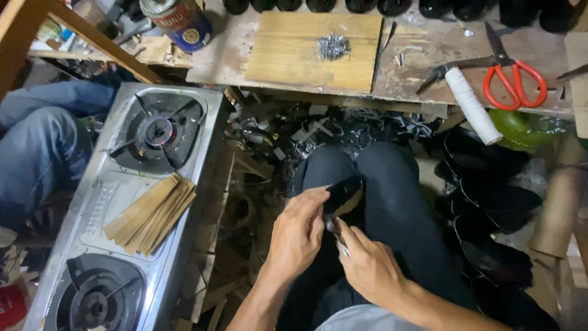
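Both hands work over the person's lap, above dark trousers [392, 202]. The left hand [297, 236] has its fingers curled around a small black piece [343, 193] with a pale edge, pinching it from the left side. The right hand [367, 266] comes up from below with its fingers bunched, and a thin bit of metal [341, 247] shows between its fingertips, touching the underside of the black piece; what exactly that metal bit is cannot be told.

Ahead of the knees runs a worn wooden desk [429, 49]. On it, near the middle, lies a pale wooden board [294, 55] with a small heap of metal staples [333, 46] toward its far right corner. Near the desk's right end lie orange-handled scissors [511, 76], and just beside them a white spool of thread [473, 105] hangs over the near edge. A round tin can [180, 21] stands at the desk's left end.

To the left, lower than the desk, sits a steel two-burner gas stove [122, 202] with a fan of thin wooden slats [153, 211] resting between its burners. Beyond it, another person's knee in blue jeans [37, 141] shows. Black scraps [318, 132] litter the floor under the desk's near edge, and stacked black curved pieces [490, 202] lie to the right of the lap.
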Available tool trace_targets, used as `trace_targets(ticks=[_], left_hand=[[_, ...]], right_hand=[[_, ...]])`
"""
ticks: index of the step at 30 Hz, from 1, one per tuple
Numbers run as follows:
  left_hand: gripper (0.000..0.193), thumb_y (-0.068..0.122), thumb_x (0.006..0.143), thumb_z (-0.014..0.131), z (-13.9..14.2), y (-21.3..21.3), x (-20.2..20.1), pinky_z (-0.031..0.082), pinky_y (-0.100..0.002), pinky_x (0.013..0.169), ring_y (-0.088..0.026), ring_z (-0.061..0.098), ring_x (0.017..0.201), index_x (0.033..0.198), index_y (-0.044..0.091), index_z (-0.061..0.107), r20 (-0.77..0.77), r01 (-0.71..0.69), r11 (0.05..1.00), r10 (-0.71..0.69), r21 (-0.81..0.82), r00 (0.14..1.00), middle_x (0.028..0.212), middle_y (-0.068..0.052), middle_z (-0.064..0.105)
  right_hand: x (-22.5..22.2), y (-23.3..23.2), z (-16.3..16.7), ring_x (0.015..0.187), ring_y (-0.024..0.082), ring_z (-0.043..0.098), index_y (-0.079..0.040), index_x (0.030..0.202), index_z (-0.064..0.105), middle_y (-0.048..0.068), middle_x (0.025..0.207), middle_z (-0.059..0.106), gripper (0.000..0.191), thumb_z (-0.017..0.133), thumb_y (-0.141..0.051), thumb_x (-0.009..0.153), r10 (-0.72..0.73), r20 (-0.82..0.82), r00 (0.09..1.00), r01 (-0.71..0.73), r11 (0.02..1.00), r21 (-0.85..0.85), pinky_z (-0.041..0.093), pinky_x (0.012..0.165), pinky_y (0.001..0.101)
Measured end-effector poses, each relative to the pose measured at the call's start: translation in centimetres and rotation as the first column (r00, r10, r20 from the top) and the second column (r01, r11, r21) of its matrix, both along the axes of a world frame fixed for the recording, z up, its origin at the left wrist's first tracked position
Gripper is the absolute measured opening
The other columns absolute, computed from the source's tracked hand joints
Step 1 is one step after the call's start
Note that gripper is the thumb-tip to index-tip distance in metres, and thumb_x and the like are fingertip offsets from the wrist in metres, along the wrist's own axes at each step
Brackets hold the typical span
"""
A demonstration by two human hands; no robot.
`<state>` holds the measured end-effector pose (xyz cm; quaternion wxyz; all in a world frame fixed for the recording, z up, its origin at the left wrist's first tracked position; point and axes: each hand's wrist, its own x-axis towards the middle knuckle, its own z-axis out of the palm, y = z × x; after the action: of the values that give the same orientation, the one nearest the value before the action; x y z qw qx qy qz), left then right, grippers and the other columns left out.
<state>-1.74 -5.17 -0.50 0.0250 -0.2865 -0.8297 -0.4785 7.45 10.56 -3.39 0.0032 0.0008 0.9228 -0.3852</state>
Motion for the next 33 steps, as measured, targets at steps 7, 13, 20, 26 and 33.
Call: trace_targets(ticks=[7,13,20,26,33], left_hand=[[0.03,0.01,0.103,0.053,-3.2,-1.6,-1.3,0.056,-0.028,0.088,-0.016,0.069,0.101,0.126,0.003,0.071,0.613,-0.27,0.913,0.028,0.306,0.789,0.122,-0.005,0.077],[0.065,0.014,0.083,0.075,-6.8,0.3,-3.2,0.055,-0.031,0.081,-0.018,0.062,0.111,0.144,0.007,0.053,0.534,0.01,0.884,-0.291,0.468,0.794,0.14,-0.006,0.058],[0.069,0.031,0.083,0.084,-6.7,0.0,-4.4,0.06,-0.035,0.074,-0.031,0.074,0.097,0.143,0.009,0.058,0.154,0.235,0.972,-0.235,0.02,0.96,0.134,-0.016,0.065],[0.062,0.037,0.087,0.08,-6.9,0.1,-5.5,0.06,-0.038,0.078,-0.032,0.074,0.093,0.14,0.011,0.062,0.14,0.272,0.962,-0.267,-0.021,0.954,0.134,-0.015,0.066],[0.058,0.041,0.089,0.077,-7.0,0.1,-5.5,0.06,-0.039,0.08,-0.034,0.074,0.093,0.138,0.013,0.064,0.115,0.283,0.958,-0.275,-0.056,0.955,0.134,-0.016,0.065]], right_hand=[[4.7,9.3,1.0,0.098,0.032,0.071,-0.006,0.14,0.058,0.015,0.117,0.068,0.056,0.063,-0.022,0.087,0.401,0.526,0.75,-0.494,0.868,0.042,0.056,0.088,0.0416],[5.8,11.0,-2.6,0.123,0.034,0.058,-0.004,0.138,0.059,0.019,0.133,0.061,0.055,0.068,-0.035,0.094,0.395,0.589,0.705,-0.546,0.832,0.096,0.045,0.104,0.0428],[4.0,9.7,0.2,0.111,0.029,0.064,-0.006,0.136,0.061,0.012,0.122,0.065,0.053,0.066,-0.033,0.091,0.351,0.568,0.744,-0.478,0.874,0.087,0.05,0.095,0.039],[0.0,12.2,2.2,0.096,0.029,0.067,-0.009,0.129,0.067,0.01,0.104,0.068,0.052,0.07,-0.031,0.082,0.232,0.31,0.922,-0.306,0.926,0.219,0.054,0.083,0.0406],[-9.1,21.4,3.7,0.1,0.041,0.064,0.002,0.12,0.072,0.021,0.115,0.067,0.041,0.068,-0.027,0.092,-0.016,-0.362,0.932,0.313,0.538,0.783,0.05,0.082,0.0492]])
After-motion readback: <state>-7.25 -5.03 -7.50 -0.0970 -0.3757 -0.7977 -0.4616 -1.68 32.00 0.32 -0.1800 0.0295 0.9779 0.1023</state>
